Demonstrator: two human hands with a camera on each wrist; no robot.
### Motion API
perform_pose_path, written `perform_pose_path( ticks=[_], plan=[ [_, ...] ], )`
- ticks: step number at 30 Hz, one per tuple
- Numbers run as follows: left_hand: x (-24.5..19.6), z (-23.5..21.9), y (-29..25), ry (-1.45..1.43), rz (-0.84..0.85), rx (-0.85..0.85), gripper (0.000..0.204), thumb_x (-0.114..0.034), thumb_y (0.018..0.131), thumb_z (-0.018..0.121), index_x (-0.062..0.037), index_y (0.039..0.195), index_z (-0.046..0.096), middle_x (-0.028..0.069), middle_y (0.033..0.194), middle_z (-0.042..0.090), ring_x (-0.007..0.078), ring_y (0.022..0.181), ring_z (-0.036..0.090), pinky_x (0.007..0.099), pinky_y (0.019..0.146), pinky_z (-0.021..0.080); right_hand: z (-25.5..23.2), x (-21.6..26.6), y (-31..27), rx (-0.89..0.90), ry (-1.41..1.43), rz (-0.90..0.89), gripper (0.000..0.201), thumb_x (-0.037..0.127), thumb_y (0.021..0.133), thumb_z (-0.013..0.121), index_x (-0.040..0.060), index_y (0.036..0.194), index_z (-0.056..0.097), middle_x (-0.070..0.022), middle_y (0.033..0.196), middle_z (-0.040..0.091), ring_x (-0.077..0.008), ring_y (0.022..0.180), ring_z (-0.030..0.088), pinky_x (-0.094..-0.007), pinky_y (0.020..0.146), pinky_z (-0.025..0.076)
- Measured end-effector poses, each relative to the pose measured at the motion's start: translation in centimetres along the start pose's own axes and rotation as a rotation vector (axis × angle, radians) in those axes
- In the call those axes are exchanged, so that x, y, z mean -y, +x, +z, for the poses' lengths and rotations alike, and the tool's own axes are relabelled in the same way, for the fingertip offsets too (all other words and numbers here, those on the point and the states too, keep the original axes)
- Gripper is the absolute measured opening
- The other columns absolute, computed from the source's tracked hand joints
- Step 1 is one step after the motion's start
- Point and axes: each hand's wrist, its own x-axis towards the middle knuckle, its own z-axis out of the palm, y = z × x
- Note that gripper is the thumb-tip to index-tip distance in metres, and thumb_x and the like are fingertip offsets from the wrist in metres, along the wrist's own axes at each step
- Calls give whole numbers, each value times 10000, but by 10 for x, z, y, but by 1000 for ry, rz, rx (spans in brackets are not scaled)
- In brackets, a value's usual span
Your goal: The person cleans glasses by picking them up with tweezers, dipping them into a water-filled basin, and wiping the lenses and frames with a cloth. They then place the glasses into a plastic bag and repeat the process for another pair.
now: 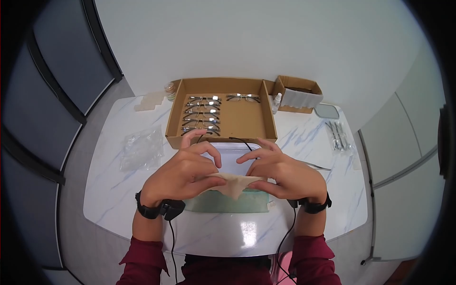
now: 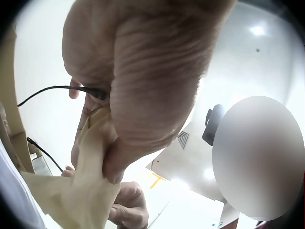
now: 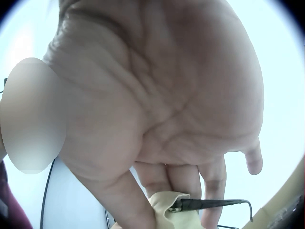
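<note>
Both hands hold a cream cleaning cloth (image 1: 233, 186) folded over a pair of eyeglasses, whose lenses are hidden under it. My left hand (image 1: 183, 172) pinches the cloth's left side between thumb and fingers, and my right hand (image 1: 286, 173) pinches its right side. One dark temple arm (image 2: 57, 88) sticks out beside the left fingers in the left wrist view. Another temple arm (image 3: 214, 204) comes out of the cloth by the right fingers in the right wrist view. Beneath the hands are a white tray (image 1: 230, 147) and a pale green cloth or sheet (image 1: 225, 203).
Several eyeglasses (image 1: 202, 112) lie in a cardboard box (image 1: 244, 123) behind the hands. Clear plastic bags (image 1: 141, 148) lie at left. To the right stand a spray bottle (image 1: 277, 103) and a smaller box (image 1: 308, 88), with wrapped eyeglasses (image 1: 338, 137) nearer.
</note>
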Motion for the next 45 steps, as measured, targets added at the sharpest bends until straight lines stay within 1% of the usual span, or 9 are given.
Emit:
perform_pose_path(
  ticks=[12,20,24,27,29,30,32,35,45],
  plan=[
    [7,13,-1,64,-17,-43,185,-179,772,806,-56,695,692,3,680,626,176,919,648,576,1156,224,11,1,12,-118,-106,12,127,123,869,678,11,927,657,-94,924,683,-275,976,646,-554,1112,327],
    [26,13,-17,67,68,-54,213,-217,818,782,-68,695,692,2,646,591,194,1032,659,569,1168,211,-10,9,2,-6,-33,186,84,113,821,735,40,861,743,-75,784,692,-274,1065,671,-556,1138,267],
    [28,11,-24,29,61,29,265,-311,906,672,-61,846,734,56,937,703,222,970,649,540,1173,202,-11,7,-3,-8,58,219,93,69,806,702,8,871,730,-87,742,687,-307,1065,667,-575,1140,253],
    [28,7,-21,-2,158,-139,244,-294,885,683,-64,826,734,47,904,706,225,911,656,518,1171,219,-18,10,-2,-15,35,166,122,81,811,627,-20,817,696,-96,722,683,-306,1013,677,-610,1145,235],
    [20,-10,-18,-220,255,-38,254,-258,924,692,-23,833,659,94,818,662,364,1116,596,487,982,397,-18,11,-3,-31,37,148,112,75,805,633,-21,811,689,-104,737,686,-302,989,681,-618,1146,230],
    [23,-8,-19,-221,249,-41,254,-258,924,692,-23,833,659,94,818,662,364,1116,596,487,982,397,-18,10,-4,-52,39,125,102,70,800,639,-23,805,682,-111,752,690,-298,966,684,-626,1147,225],
    [30,4,-21,65,169,21,301,-262,952,650,-56,737,600,67,773,615,333,1150,582,686,1130,125,-18,10,-6,-45,44,135,97,68,794,645,-23,803,678,-126,771,691,-290,929,684,-635,1146,223],
    [32,16,-20,-18,294,-167,225,-276,853,698,-61,789,722,43,849,705,228,879,657,505,1165,232,-18,14,-6,-40,74,151,91,62,785,650,-22,808,674,-152,802,691,-275,860,681,-647,1143,221],
    [22,19,-12,27,256,-145,293,-257,891,595,-58,725,732,56,817,707,212,940,649,574,1122,215,-7,25,5,-94,-46,176,145,51,781,635,-26,887,697,-146,829,689,-290,778,667,-653,1131,248]
  ],
)
